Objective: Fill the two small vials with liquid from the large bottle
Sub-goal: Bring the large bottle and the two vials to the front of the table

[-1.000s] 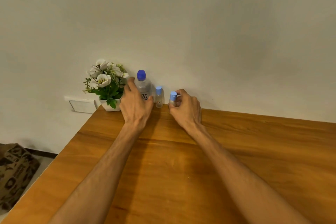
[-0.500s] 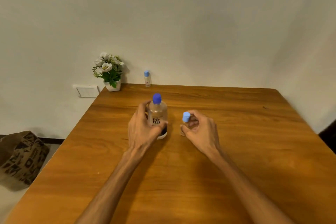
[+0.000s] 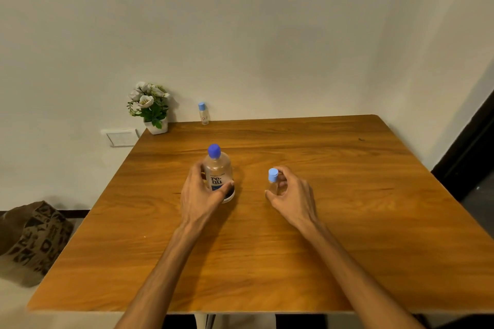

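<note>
The large clear bottle [image 3: 217, 171] with a dark blue cap and a "renu" label stands upright in the middle of the wooden table [image 3: 347, 222]. My left hand [image 3: 201, 195] is wrapped around its lower half. To its right, my right hand [image 3: 291, 195] pinches a small clear vial [image 3: 273, 181] with a light blue cap, which stands upright on the table. A second small vial [image 3: 203, 113] with a light blue cap stands alone at the table's far edge against the wall.
A white pot of white flowers [image 3: 151, 108] sits at the far left corner of the table. A wall socket plate [image 3: 121, 137] is on the wall beside it. A patterned brown bag [image 3: 32, 235] lies on the floor at the left.
Both hands drew the large bottle and one vial from the far wall edge to the table's middle. Over the last half second they have barely moved. The second vial stayed by the wall.
</note>
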`<state>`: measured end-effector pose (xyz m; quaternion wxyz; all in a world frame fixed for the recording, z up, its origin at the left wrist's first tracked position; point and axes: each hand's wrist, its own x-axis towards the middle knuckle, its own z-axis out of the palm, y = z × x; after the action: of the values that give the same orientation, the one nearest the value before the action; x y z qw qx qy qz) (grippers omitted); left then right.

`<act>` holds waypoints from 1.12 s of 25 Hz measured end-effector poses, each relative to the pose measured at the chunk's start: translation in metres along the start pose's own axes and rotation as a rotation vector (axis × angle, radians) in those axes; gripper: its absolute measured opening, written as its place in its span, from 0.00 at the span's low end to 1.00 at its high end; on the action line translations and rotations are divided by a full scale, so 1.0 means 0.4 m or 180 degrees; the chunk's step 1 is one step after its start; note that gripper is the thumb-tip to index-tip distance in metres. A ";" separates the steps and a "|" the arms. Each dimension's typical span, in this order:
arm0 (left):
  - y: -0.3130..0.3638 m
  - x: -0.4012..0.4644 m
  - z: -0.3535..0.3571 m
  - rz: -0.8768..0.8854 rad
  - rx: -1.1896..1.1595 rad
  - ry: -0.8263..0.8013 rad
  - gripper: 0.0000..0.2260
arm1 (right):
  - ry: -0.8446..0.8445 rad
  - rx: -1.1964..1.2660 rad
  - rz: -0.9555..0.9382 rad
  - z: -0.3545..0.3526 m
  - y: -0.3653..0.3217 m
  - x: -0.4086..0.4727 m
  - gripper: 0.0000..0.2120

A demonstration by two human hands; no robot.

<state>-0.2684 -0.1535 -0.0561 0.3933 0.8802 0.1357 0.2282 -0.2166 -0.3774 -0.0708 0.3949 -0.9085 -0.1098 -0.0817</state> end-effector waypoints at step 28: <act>-0.180 0.263 0.029 -0.0148 -0.0888 0.0550 0.11 | -0.1238 -0.1611 -0.1353 0.376 -0.374 0.809 0.32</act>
<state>-0.1766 -0.0696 -0.0863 0.5038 0.7907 0.1563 0.3106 0.0648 -0.1239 0.0085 0.1042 -0.9327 -0.3450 -0.0124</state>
